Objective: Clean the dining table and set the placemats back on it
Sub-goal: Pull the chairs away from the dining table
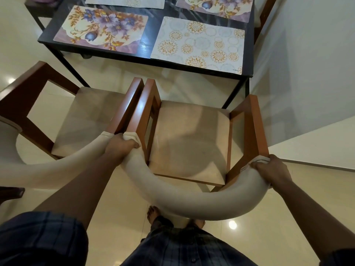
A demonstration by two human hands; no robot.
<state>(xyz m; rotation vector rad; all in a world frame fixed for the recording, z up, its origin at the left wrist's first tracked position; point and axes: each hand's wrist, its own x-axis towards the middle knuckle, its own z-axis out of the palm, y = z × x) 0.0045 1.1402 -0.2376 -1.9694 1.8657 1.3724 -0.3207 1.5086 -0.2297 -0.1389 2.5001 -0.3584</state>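
A dark dining table [151, 48] stands ahead with several placemats lying flat on it. A floral purple placemat [99, 29] is at the near left, a cream placemat with gold medallions [199, 43] at the near right. Two more placemats [215, 6] show at the far edge. A wooden chair [190, 139] with a beige seat faces the table in front of me. My left hand [120, 144] grips the left end of its curved padded backrest [188, 204]. My right hand [270, 169] grips the right end.
A second, matching chair [80, 120] stands touching the first on its left. A white wall [311, 64] runs close along the right side of table and chair. Glossy cream floor tiles lie all around. My feet [153, 214] are under the backrest.
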